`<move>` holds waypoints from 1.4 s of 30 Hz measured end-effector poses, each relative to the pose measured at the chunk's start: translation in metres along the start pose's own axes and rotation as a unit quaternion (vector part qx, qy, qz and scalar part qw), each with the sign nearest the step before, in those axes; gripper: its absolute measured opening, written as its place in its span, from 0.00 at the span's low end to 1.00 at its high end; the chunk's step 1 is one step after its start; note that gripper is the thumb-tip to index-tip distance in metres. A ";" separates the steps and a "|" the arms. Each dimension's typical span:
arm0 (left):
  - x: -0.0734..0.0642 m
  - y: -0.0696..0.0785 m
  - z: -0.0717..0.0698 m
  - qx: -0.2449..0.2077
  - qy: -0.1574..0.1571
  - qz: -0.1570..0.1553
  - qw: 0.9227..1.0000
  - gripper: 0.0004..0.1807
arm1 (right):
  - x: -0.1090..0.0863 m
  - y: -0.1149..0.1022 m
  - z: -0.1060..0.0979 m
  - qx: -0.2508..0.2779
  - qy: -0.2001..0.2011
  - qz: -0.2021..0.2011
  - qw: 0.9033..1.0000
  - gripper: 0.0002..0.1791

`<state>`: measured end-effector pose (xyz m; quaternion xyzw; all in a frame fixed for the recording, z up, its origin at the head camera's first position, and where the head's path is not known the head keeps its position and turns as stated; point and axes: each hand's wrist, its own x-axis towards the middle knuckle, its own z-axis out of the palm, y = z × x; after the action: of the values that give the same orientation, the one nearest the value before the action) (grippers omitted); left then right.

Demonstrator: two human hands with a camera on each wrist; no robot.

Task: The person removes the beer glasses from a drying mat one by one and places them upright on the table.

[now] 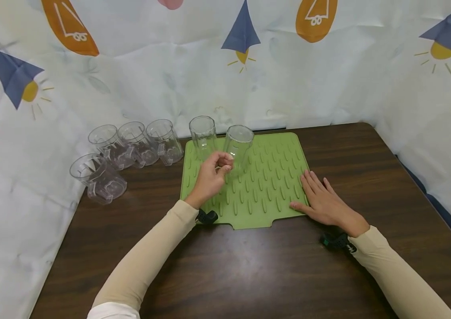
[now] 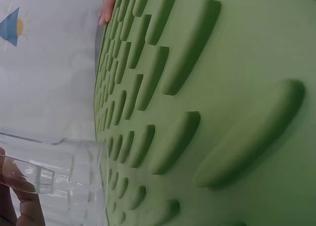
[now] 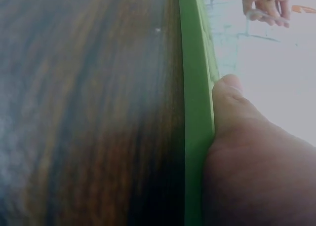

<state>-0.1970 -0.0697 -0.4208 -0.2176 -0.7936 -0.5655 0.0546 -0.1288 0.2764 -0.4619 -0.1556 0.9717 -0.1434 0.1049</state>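
My left hand [image 1: 212,175] pinches the handle of a clear glass mug [image 1: 240,144] over the green ridged mat [image 1: 265,195]. In the left wrist view, fingers curl at the handle of that glass mug [image 2: 81,181], whose one end is right at the mat. Just left of it, a second glass mug [image 1: 202,133] stands on the mat near its back left corner. My right hand [image 1: 325,201] lies spread on the mat's right edge, fingers straight. The right wrist view shows its thumb [image 3: 237,112] along the mat's rim [image 3: 195,137].
Several more clear glass mugs stand on the dark wooden table [image 1: 273,266] left of the mat, among them a front one [image 1: 103,179] and one closest to the mat [image 1: 165,141]. A white patterned cloth [image 1: 129,75] hangs behind and beside the table.
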 end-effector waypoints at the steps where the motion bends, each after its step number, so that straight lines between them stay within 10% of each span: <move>1: -0.001 0.001 -0.001 0.009 -0.003 0.005 1.000 0.10 | 0.000 -0.001 -0.001 0.001 0.000 -0.001 1.000 0.55; 17: -0.019 0.010 -0.011 0.109 -0.012 0.051 0.993 0.11 | 0.000 -0.002 -0.002 0.008 -0.002 0.002 1.000 0.55; 42: -0.040 0.031 -0.015 0.282 -0.023 0.202 0.938 0.31 | 0.005 -0.017 -0.016 0.054 0.157 -0.045 0.985 0.40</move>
<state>-0.1512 -0.0869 -0.4015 -0.3622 -0.8609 -0.2905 0.2081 -0.1331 0.2628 -0.4423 -0.1692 0.9590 -0.2226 -0.0472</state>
